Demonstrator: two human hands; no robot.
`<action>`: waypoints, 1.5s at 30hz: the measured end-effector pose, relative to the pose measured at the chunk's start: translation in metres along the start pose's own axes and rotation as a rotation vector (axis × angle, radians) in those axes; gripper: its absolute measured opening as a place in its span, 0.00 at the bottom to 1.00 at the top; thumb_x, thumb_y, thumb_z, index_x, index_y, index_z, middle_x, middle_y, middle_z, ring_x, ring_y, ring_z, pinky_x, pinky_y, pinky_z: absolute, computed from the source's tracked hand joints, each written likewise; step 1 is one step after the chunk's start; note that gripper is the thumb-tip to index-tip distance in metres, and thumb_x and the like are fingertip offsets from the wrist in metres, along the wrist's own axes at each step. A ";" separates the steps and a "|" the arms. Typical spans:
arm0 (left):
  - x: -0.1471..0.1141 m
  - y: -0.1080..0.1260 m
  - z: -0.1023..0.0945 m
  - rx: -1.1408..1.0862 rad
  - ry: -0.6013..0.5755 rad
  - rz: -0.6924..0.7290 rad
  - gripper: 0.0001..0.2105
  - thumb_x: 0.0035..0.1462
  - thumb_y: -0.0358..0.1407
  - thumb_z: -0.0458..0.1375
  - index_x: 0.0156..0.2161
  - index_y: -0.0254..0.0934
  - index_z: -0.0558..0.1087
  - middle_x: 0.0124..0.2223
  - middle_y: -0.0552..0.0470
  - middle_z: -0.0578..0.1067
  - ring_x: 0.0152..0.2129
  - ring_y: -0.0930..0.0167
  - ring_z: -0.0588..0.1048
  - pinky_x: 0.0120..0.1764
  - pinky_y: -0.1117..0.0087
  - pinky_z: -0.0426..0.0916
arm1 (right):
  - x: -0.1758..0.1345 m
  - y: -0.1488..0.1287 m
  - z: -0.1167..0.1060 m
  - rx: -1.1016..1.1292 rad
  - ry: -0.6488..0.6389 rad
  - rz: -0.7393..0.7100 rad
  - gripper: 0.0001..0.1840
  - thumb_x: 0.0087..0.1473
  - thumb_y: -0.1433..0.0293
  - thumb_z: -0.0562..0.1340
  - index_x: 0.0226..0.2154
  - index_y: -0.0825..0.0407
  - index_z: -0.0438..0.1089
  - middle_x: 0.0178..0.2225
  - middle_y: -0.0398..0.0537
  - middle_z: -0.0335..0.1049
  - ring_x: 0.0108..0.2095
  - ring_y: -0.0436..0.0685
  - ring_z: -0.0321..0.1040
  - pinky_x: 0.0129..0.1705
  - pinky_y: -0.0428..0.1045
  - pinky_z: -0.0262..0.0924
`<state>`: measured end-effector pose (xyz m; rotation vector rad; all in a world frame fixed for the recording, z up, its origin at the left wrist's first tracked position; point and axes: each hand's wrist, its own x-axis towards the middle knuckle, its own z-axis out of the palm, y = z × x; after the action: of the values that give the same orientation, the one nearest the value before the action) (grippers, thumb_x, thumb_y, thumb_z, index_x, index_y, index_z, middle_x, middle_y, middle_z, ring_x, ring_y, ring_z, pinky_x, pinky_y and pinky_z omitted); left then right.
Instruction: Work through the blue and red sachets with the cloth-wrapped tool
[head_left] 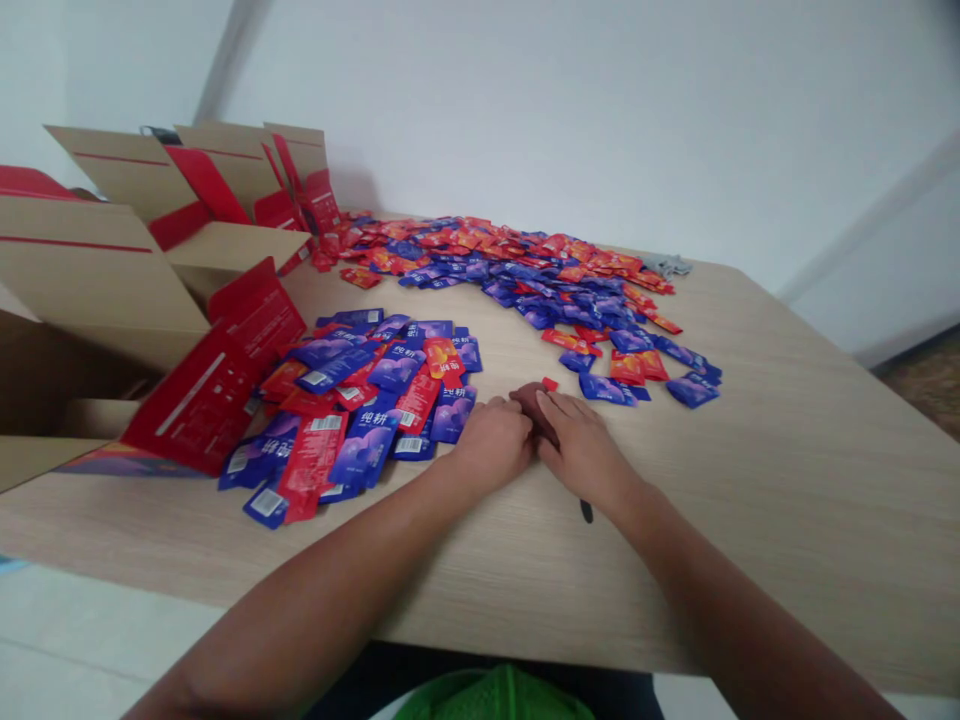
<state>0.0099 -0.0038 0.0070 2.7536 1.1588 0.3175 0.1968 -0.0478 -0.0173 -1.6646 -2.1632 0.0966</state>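
Hands, left hand (491, 440) and right hand (581, 450), close together on a dark-red sachet (534, 403) beside scattered packets (360, 400).

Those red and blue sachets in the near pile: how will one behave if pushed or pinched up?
The near pile of sachets looks flat and thin, so each is probably light and floppy. Their surfaces look glossy and they overlap loosely, so a push would likely slide several together. Lying flush on the table, one may be hard to pinch by its edge.
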 end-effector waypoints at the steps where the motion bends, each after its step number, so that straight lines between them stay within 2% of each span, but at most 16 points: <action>1: 0.000 0.001 -0.001 0.003 -0.003 -0.006 0.14 0.67 0.39 0.56 0.43 0.37 0.84 0.46 0.41 0.80 0.44 0.58 0.77 0.46 0.57 0.73 | 0.001 0.001 0.001 -0.011 0.001 -0.001 0.35 0.61 0.70 0.61 0.70 0.54 0.65 0.68 0.63 0.67 0.67 0.72 0.63 0.70 0.70 0.59; 7: -0.001 0.005 -0.008 0.010 -0.049 -0.016 0.11 0.66 0.35 0.57 0.42 0.38 0.83 0.47 0.43 0.80 0.45 0.59 0.76 0.48 0.58 0.73 | 0.023 0.033 0.015 0.077 0.101 0.003 0.32 0.64 0.70 0.58 0.70 0.54 0.66 0.67 0.60 0.68 0.67 0.67 0.65 0.70 0.65 0.61; 11: -0.002 0.002 -0.006 0.012 -0.027 0.014 0.09 0.66 0.34 0.57 0.40 0.39 0.81 0.46 0.44 0.80 0.43 0.61 0.75 0.48 0.59 0.73 | 0.029 0.046 0.019 0.103 0.136 0.042 0.32 0.65 0.69 0.58 0.70 0.55 0.65 0.68 0.60 0.68 0.68 0.67 0.64 0.72 0.65 0.60; 17: 0.000 -0.005 0.003 -0.052 0.024 0.026 0.11 0.67 0.36 0.57 0.40 0.40 0.83 0.44 0.45 0.80 0.41 0.62 0.76 0.49 0.58 0.72 | 0.012 0.030 0.012 0.142 0.129 -0.043 0.37 0.61 0.69 0.62 0.71 0.54 0.64 0.75 0.60 0.57 0.75 0.70 0.54 0.75 0.70 0.53; 21: 0.001 -0.006 0.005 -0.075 0.020 0.020 0.11 0.66 0.36 0.58 0.40 0.39 0.84 0.42 0.44 0.80 0.42 0.61 0.76 0.48 0.58 0.72 | 0.003 0.021 0.009 0.193 0.092 -0.089 0.39 0.58 0.71 0.63 0.72 0.52 0.64 0.73 0.59 0.62 0.72 0.69 0.60 0.74 0.69 0.56; 25: 0.001 -0.005 0.004 -0.077 0.025 0.040 0.11 0.67 0.34 0.57 0.39 0.40 0.83 0.43 0.46 0.80 0.43 0.62 0.76 0.50 0.59 0.71 | 0.008 0.028 0.010 0.199 0.100 -0.054 0.35 0.62 0.70 0.61 0.70 0.52 0.66 0.69 0.59 0.68 0.69 0.68 0.65 0.72 0.69 0.60; 29: 0.000 -0.004 0.004 -0.063 0.016 0.038 0.10 0.66 0.33 0.57 0.38 0.40 0.82 0.42 0.46 0.80 0.41 0.62 0.76 0.50 0.59 0.71 | 0.019 0.041 0.016 0.189 0.145 0.011 0.33 0.64 0.69 0.60 0.70 0.54 0.66 0.67 0.61 0.69 0.67 0.69 0.67 0.71 0.67 0.62; 32: 0.001 -0.004 0.003 -0.058 0.005 0.025 0.10 0.66 0.33 0.57 0.37 0.39 0.81 0.41 0.46 0.80 0.41 0.63 0.76 0.50 0.59 0.71 | 0.025 0.047 0.018 0.177 0.196 0.071 0.36 0.64 0.70 0.59 0.73 0.54 0.61 0.69 0.61 0.67 0.69 0.70 0.65 0.71 0.69 0.61; 35: 0.001 -0.004 0.003 -0.061 0.016 0.019 0.10 0.66 0.32 0.57 0.36 0.39 0.81 0.41 0.46 0.80 0.40 0.63 0.76 0.49 0.60 0.71 | 0.024 0.045 0.016 0.166 0.197 0.018 0.39 0.64 0.72 0.58 0.76 0.52 0.56 0.75 0.58 0.58 0.74 0.69 0.55 0.74 0.70 0.56; 37: 0.001 -0.005 0.004 -0.072 0.029 0.025 0.09 0.66 0.33 0.58 0.36 0.39 0.81 0.41 0.46 0.80 0.40 0.63 0.76 0.49 0.60 0.71 | 0.021 0.041 0.014 0.184 0.155 -0.057 0.40 0.64 0.73 0.58 0.76 0.48 0.55 0.76 0.54 0.55 0.75 0.67 0.53 0.75 0.69 0.54; 41: 0.001 -0.007 0.007 -0.096 0.050 0.049 0.10 0.66 0.33 0.57 0.39 0.41 0.82 0.44 0.48 0.81 0.42 0.63 0.77 0.50 0.60 0.71 | 0.016 0.033 0.010 0.235 0.093 -0.144 0.38 0.64 0.73 0.58 0.75 0.45 0.59 0.75 0.51 0.58 0.74 0.64 0.57 0.75 0.67 0.56; 45: 0.001 -0.008 0.008 -0.103 0.045 0.039 0.10 0.67 0.33 0.58 0.39 0.42 0.82 0.43 0.48 0.81 0.43 0.62 0.77 0.49 0.60 0.70 | 0.017 0.033 0.012 0.249 0.095 -0.118 0.37 0.63 0.73 0.60 0.73 0.44 0.62 0.73 0.51 0.62 0.72 0.65 0.61 0.73 0.66 0.59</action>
<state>0.0075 0.0019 -0.0023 2.6950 1.0683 0.4328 0.2190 -0.0200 -0.0336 -1.3738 -2.0777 0.2372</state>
